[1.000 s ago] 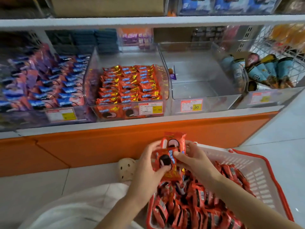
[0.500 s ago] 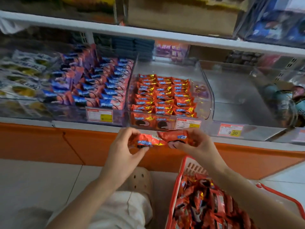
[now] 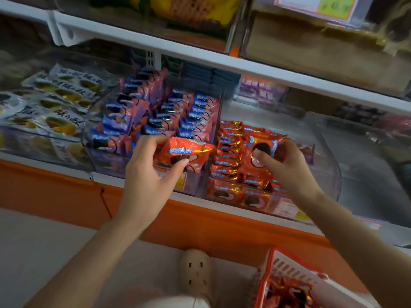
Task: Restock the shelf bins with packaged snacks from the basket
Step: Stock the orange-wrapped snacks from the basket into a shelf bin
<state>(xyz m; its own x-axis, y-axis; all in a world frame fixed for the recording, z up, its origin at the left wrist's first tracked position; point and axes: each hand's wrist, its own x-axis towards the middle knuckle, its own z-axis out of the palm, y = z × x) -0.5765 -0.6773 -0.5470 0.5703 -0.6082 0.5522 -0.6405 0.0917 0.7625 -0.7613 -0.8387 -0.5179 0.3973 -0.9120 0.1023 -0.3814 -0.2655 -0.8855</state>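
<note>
The left hand [image 3: 146, 174] pinches a red packet [image 3: 184, 152], thumb on its front and fingers curled over its top edge. It holds the packet just in front of the divider between two clear bins. The right hand [image 3: 287, 165] grips a second red packet [image 3: 260, 152] upright, thumb pressed on its face and fingers curled behind. This one is over the rows already standing in the red-packet bin [image 3: 329, 165]. One packet per hand probably lets each be slotted singly into the tidy rows rather than dropped in loose. The rows fill the bin's left part and its right part looks bare, so that is likely where stock is wanted.

To the left is a bin of blue-and-pink packets [image 3: 160, 116], and further left lie pale pastry packets [image 3: 55, 107]. The orange-rimmed basket [image 3: 270, 272] sits near, at lower right, beside a pale shoe [image 3: 196, 272].

I cannot tell whether the right hand's packet already touches the rows beneath it. The left hand covers part of a price label on the shelf edge. The basket is cut off by the frame, so how much remains in it is unknown. The far shelf goods are too blurred to name.
</note>
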